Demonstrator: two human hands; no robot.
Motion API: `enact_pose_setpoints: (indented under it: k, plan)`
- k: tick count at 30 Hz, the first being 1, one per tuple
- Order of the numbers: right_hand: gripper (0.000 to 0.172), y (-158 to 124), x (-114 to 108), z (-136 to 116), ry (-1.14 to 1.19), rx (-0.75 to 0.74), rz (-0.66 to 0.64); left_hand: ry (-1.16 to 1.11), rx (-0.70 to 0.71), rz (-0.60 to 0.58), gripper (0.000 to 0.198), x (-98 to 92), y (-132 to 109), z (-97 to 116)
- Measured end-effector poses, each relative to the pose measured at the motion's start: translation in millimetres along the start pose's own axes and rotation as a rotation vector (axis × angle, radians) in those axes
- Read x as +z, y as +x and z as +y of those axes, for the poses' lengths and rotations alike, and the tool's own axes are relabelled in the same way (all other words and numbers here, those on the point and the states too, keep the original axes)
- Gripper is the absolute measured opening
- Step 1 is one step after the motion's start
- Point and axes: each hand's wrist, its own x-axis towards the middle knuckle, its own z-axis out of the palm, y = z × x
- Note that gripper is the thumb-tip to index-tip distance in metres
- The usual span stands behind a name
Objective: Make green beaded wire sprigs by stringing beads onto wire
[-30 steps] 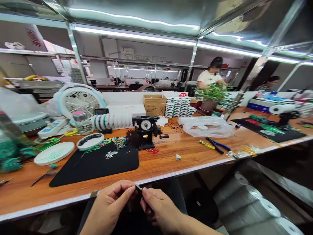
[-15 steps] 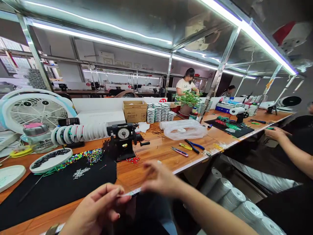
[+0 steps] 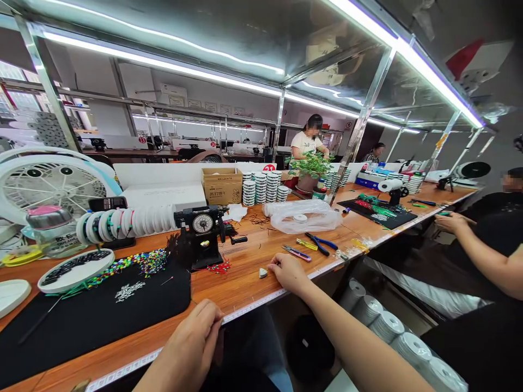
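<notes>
My left hand (image 3: 196, 333) is at the table's front edge, fingers bent and pressed together beside the white measuring tape (image 3: 255, 306). Whatever it may hold is hidden behind the fingers. Farther right, my right hand (image 3: 291, 273) rests low over the wooden table (image 3: 241, 286), its fingertips pinched together; I cannot make out anything between them. Just left of those fingertips lies a small whitish lump (image 3: 263, 273). Behind the right hand are cutters with pink and blue handles (image 3: 296, 253), a yellow-handled tool (image 3: 306, 244) and blue-handled pliers (image 3: 321, 243).
A black hand-cranked machine (image 3: 204, 234) stands behind a black mat (image 3: 155, 305) bearing colored beads (image 3: 153, 262) and a white dish (image 3: 108, 264). Plastic-wrapped material (image 3: 281, 220) lies at the back. A co-worker's arm (image 3: 476, 237) is at the right. Spools (image 3: 390, 324) stand below the table.
My right hand has moved away from the left, up and right onto the table beside the whitish lump. My left hand has turned knuckles-up at the table edge. The view shifted slightly.
</notes>
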Motion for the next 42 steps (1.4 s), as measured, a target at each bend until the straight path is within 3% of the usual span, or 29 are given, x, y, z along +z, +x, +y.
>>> enact_pose_setpoints:
  k: [6,9,11,12,14,16,17,18,20,22,24,28,31,38,42]
  plan:
    - [0.009,6.6,-0.9,-13.1,-0.065,-0.099,-0.063,-0.055,-0.097,0.078,0.022,-7.6,-2.1,-9.9]
    - [0.006,-5.6,-7.5,-38.8,-0.067,-0.16,-0.001,-0.304,-0.268,0.013,0.024,-13.9,-3.3,-8.3]
    - [0.014,-25.1,-2.9,-65.7,0.093,-0.252,-0.029,-0.482,-0.319,0.015,0.029,-17.3,-6.4,-4.5]
    - [0.024,-37.0,3.2,-79.8,0.281,-0.305,-0.13,-0.529,-0.292,0.058,0.03,-18.7,-8.6,-3.0]
    - [0.045,-60.1,21.5,-104.4,0.761,-0.32,-0.521,-0.527,-0.18,0.181,0.028,-22.1,-12.9,-2.6]
    - [0.05,-74.7,43.5,-119.2,1.125,-0.201,-0.839,-0.491,-0.123,0.25,0.025,-28.1,-14.8,-7.5]
    - [0.046,-77.1,53.8,-122.5,1.221,-0.123,-0.888,-0.467,-0.131,0.247,0.025,-32.5,-13.6,-12.1]
    - [0.04,-76.2,62.8,-123.4,1.256,-0.059,-0.855,-0.423,-0.151,0.231,0.025,-38.0,-10.6,-18.2]
    - [0.029,-67.7,75.6,-120.1,1.17,-0.031,-0.65,-0.235,-0.201,0.214,0.026,-50.6,2.0,-33.5]
    - [0.023,-56.9,81.9,-114.3,0.986,-0.105,-0.459,0.065,-0.277,0.26,0.023,-62.4,22.8,-51.2]
    - [0.02,-49.9,83.7,-109.5,0.838,-0.177,-0.377,0.168,-0.358,0.268,0.018,-69.8,47.7,-68.5]
    - [0.017,-50.9,81.9,-106.5,0.743,-0.231,-0.364,0.24,-0.477,0.167,0.018,-71.0,88.5,-92.9]
    - [0.017,-54.4,80.1,-107.1,0.734,-0.243,-0.366,0.271,-0.518,0.113,0.024,-69.4,101.2,-101.1]
    - [0.016,-55.2,78.5,-108.2,0.694,-0.274,-0.333,0.231,-0.527,0.064,0.024,-76.8,106.4,-99.9]
    - [0.016,-56.1,76.7,-106.1,0.685,-0.303,-0.338,0.127,-0.494,0.096,0.022,-80.9,90.1,-91.1]
